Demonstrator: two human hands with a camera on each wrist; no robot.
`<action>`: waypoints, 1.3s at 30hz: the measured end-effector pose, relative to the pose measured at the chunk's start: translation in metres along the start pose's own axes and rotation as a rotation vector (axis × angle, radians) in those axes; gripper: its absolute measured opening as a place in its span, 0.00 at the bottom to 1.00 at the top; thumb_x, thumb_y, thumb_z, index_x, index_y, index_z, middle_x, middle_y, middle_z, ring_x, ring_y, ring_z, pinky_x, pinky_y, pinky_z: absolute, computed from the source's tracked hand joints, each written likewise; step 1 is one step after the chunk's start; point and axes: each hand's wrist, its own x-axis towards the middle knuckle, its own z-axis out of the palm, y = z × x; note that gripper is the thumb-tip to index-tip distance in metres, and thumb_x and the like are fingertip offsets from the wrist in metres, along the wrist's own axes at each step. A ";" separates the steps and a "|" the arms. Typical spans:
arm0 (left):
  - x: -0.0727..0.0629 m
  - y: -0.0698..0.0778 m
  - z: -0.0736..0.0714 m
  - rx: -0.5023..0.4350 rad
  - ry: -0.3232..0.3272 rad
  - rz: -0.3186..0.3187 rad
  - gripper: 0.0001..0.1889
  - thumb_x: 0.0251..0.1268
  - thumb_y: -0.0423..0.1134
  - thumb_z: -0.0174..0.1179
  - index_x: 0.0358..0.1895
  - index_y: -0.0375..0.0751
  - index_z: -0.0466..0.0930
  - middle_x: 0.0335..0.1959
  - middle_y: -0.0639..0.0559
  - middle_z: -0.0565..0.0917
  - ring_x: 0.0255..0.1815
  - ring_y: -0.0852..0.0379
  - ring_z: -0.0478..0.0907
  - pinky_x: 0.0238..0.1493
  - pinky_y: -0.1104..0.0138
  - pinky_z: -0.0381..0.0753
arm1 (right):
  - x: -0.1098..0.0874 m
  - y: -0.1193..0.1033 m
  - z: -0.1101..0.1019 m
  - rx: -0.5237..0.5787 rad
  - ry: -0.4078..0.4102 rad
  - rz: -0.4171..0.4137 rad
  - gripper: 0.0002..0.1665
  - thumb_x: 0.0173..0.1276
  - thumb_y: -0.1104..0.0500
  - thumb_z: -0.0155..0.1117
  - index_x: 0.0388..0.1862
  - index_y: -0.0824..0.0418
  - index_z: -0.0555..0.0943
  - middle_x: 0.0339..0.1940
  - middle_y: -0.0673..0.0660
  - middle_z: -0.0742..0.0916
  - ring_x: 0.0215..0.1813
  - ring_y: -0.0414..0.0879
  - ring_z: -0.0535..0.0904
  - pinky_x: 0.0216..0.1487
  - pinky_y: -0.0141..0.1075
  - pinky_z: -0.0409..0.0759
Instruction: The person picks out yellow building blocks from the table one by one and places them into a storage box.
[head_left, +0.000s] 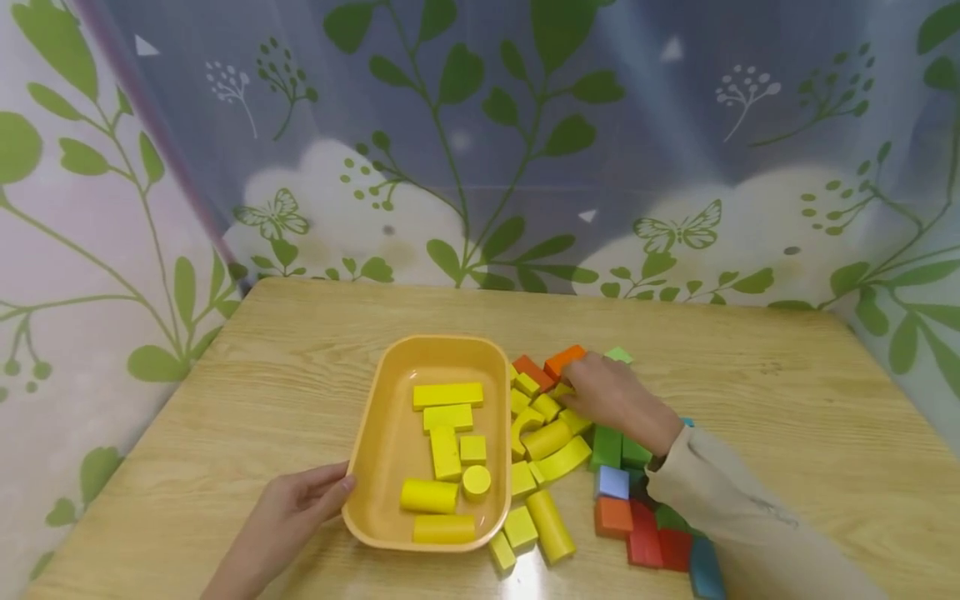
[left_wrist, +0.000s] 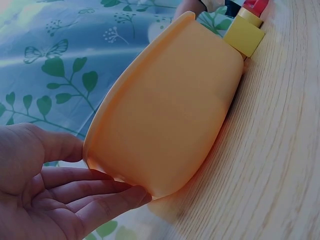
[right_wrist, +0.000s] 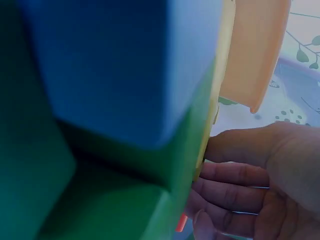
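My left hand (head_left: 288,512) grips the left rim of an orange-yellow plastic tray (head_left: 373,417), thumb on the rim and fingers against the outside wall in the left wrist view. Inside the tray lie several yellow blocks, among them a cylinder (head_left: 429,496) and a long bar (head_left: 447,396). On the right, my right hand (head_left: 611,396) reaches down into a pile of loose blocks. Its bent fingertips are at a small yellow block (head_left: 561,390), beside an orange block (head_left: 564,362). Nearer blocks partly hide the fingertips in the right wrist view, so a grip cannot be confirmed.
Several yellow blocks, including an arch (head_left: 525,423) and a leaning cylinder (head_left: 551,527), lie against the tray's right side. Green (head_left: 606,448), red (head_left: 643,535) and blue (head_left: 705,568) blocks sit under and beside the right forearm. A leaf-patterned curtain (head_left: 480,167) hangs behind the wooden table (head_left: 300,367).
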 end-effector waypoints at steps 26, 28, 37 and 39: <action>0.001 -0.001 0.001 -0.014 0.018 -0.011 0.24 0.69 0.41 0.59 0.59 0.23 0.73 0.48 0.35 0.84 0.46 0.47 0.84 0.43 0.65 0.86 | 0.019 -0.087 -0.008 -0.185 0.119 -0.323 0.04 0.64 0.58 0.69 0.30 0.57 0.84 0.25 0.50 0.84 0.33 0.48 0.75 0.38 0.40 0.76; 0.001 -0.001 0.001 -0.017 0.015 -0.008 0.24 0.69 0.42 0.59 0.59 0.23 0.73 0.48 0.35 0.84 0.46 0.47 0.84 0.43 0.65 0.86 | 0.022 -0.092 -0.004 -0.218 0.050 -0.282 0.07 0.65 0.59 0.66 0.26 0.55 0.83 0.21 0.49 0.80 0.33 0.48 0.74 0.39 0.42 0.73; 0.000 -0.001 0.001 -0.004 0.020 0.005 0.24 0.70 0.41 0.58 0.58 0.23 0.73 0.48 0.35 0.84 0.47 0.46 0.84 0.43 0.65 0.86 | 0.027 -0.100 0.003 -0.229 -0.042 -0.194 0.12 0.64 0.60 0.66 0.20 0.53 0.80 0.16 0.49 0.76 0.29 0.46 0.73 0.38 0.42 0.70; 0.000 -0.001 0.001 -0.005 0.018 0.007 0.24 0.70 0.41 0.58 0.58 0.23 0.73 0.48 0.35 0.84 0.46 0.46 0.84 0.43 0.65 0.86 | 0.026 -0.097 0.002 -0.185 -0.025 -0.209 0.10 0.63 0.60 0.67 0.21 0.54 0.81 0.18 0.49 0.79 0.32 0.47 0.74 0.39 0.43 0.72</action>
